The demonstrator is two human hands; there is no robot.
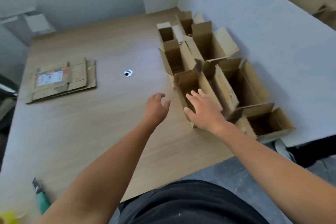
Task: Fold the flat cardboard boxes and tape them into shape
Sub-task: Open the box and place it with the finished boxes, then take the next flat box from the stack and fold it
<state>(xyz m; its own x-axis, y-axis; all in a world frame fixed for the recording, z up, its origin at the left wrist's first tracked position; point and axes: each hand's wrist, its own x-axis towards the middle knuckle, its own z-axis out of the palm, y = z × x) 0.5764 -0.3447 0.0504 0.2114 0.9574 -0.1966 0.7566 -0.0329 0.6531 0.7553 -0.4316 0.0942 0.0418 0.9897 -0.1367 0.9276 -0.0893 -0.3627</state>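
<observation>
**A:** What are the hands doing?

**B:** The right hand (203, 112) lies spread, fingers straight, over the near rim of an open-topped cardboard box (189, 82) and grips nothing. The left hand (156, 107) hovers loose and empty just beside that box's left wall.

**A:** How should it be done?

**B:** I'd guess the box is being settled into its row. Push low on the walls with flat palms, because the upright flaps would bend.

**A:** Is there room?

**B:** It's tight on the right. The standing boxes (214, 45) crowd against the white partition (272, 60), and the corner box (267, 123) sits at the table (109, 132) edge. Work leftward, toward the flat cardboard stack (61, 80). The tape dispenser (41, 198) lies near the near-left edge.
</observation>
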